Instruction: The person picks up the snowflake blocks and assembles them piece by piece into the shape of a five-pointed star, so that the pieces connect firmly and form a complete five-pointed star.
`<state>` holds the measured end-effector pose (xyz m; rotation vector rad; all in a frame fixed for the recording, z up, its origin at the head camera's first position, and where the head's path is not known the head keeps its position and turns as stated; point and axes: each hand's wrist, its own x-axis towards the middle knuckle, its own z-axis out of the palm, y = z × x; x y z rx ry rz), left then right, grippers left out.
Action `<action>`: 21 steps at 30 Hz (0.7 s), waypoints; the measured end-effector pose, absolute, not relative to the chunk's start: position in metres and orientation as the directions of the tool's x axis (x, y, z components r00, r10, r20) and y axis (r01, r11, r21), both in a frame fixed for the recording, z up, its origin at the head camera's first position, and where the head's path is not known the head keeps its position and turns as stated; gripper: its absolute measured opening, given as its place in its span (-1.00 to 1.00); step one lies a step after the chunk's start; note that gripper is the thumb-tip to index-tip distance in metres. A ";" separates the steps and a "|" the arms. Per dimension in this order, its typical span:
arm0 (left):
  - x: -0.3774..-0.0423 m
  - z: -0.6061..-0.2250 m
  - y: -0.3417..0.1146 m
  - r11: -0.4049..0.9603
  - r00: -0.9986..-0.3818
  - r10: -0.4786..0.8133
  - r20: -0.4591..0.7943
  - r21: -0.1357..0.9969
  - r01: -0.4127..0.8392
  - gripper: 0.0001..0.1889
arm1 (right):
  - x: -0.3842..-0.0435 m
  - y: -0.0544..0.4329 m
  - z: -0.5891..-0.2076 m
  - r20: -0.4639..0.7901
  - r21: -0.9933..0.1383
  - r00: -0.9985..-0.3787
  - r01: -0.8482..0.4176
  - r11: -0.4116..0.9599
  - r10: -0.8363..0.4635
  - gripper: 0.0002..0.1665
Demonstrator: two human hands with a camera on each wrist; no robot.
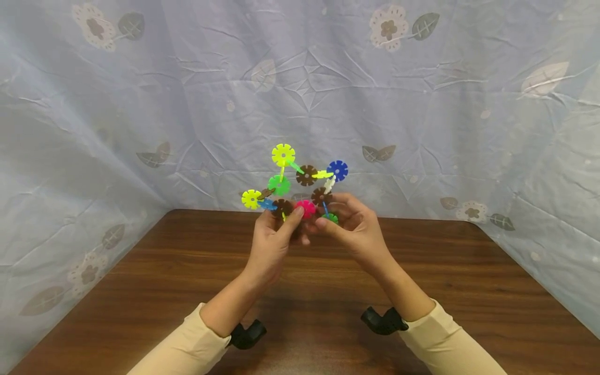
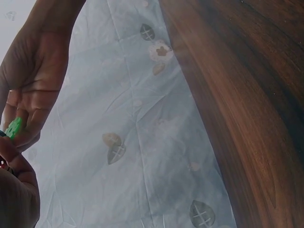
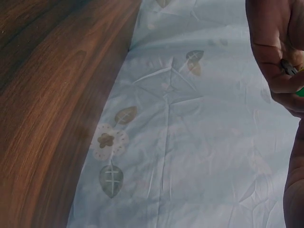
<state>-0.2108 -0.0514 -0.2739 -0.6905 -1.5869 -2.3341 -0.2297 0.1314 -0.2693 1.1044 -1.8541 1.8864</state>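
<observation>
Both hands hold up a star-like ring of notched plastic discs linked edge to edge, above the table's far part in the head view. My left hand (image 1: 271,244) pinches its lower side, thumb on the pink disc (image 1: 307,209) beside a brown disc (image 1: 282,208). At the lower right, my right hand (image 1: 363,234) pinches a green disc (image 1: 330,217) between thumb and fingers. A yellow disc (image 1: 283,154) tops the ring; a blue disc (image 1: 337,171) marks the right tip and another yellow disc (image 1: 251,199) the left. The wrist views catch only small bits of it.
The brown wooden table (image 1: 319,291) lies beneath the hands. A pale patterned curtain (image 1: 300,78) hangs behind it and along both sides. Black curved pieces (image 1: 248,334) sit at both wrists, beside cream sleeves (image 1: 187,344).
</observation>
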 end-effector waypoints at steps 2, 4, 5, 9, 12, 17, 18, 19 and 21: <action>-0.210 -0.274 -0.052 -0.386 -0.867 0.069 0.494 0.814 0.434 -0.88 | -0.230 0.132 -0.270 0.678 -0.724 -0.664 -0.676 -0.134 -0.314 -0.52; -0.210 -0.274 -0.052 -0.389 -0.867 0.070 0.493 0.814 0.432 -0.88 | -0.231 0.133 -0.271 0.682 -0.720 -0.659 -0.682 -0.129 -0.317 -0.52; -0.210 -0.274 -0.052 -0.388 -0.867 0.071 0.494 0.814 0.432 -0.88 | -0.231 0.133 -0.271 0.684 -0.716 -0.656 -0.687 -0.125 -0.319 -0.52; -0.211 -0.274 -0.053 -0.388 -0.862 0.073 0.502 0.810 0.439 -0.86 | -0.231 0.134 -0.270 0.674 -0.721 -0.664 -0.687 -0.093 -0.324 -0.54; -0.212 -0.274 -0.053 -0.391 -0.858 0.074 0.508 0.807 0.444 -0.85 | -0.230 0.134 -0.269 0.660 -0.730 -0.673 -0.679 -0.073 -0.334 -0.56; -0.213 -0.275 -0.055 -0.380 -0.850 0.079 0.520 0.804 0.457 -0.86 | -0.230 0.135 -0.267 0.635 -0.746 -0.686 -0.664 -0.050 -0.356 -0.55; -0.214 -0.275 -0.055 -0.376 -0.848 0.079 0.525 0.803 0.462 -0.86 | -0.230 0.136 -0.266 0.629 -0.750 -0.689 -0.659 -0.049 -0.360 -0.55; -0.214 -0.275 -0.055 -0.375 -0.846 0.079 0.527 0.803 0.464 -0.86 | -0.230 0.136 -0.266 0.622 -0.756 -0.694 -0.653 -0.048 -0.364 -0.55; -0.214 -0.275 -0.056 -0.372 -0.844 0.078 0.531 0.801 0.469 -0.86 | -0.229 0.135 -0.265 0.613 -0.763 -0.698 -0.645 -0.047 -0.370 -0.56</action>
